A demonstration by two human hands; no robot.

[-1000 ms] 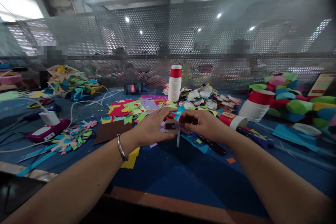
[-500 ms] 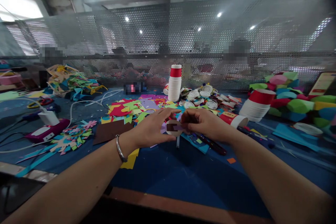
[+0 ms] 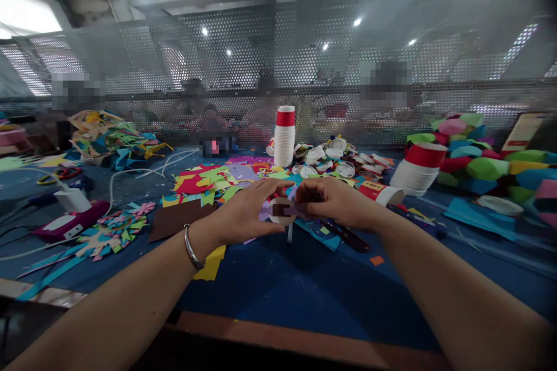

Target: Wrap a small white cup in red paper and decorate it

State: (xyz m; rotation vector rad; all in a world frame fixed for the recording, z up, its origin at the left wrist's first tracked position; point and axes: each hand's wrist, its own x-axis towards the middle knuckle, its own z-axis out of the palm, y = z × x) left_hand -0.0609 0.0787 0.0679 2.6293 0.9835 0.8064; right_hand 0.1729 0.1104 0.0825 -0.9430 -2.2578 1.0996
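One pale disc [image 3: 282,221] sits between the two hands, at 3 o'clock from the left hand [image 3: 243,211] and at 9 o'clock from the right hand [image 3: 333,203]. Being round, it has no long axis; the dark patch [image 3: 279,208] on its face gives it no clear direction either. The right hand seems the nearer – narrow, thumb and fingers drawn together at the disc's 3 o'clock rim, apparently pinching it. The left hand is wide, fingers above the disc and thumb along below; whether it touches the rim I cannot tell.

Taken from the disc, the blue counter [image 3: 304,295] stretches out at 6 o'clock as far as its front edge [image 3: 261,331] – the most open room. A thin stick [image 3: 290,235] shows just below the disc at 6 o'clock, and a dark tool [image 3: 350,236] lies at 4. Yellow paper [image 3: 212,265] is at 8, brown card [image 3: 176,220] at 9 beyond the left hand, colored scraps [image 3: 198,182] at 10, and a cup stack [image 3: 285,142] upright at 12.
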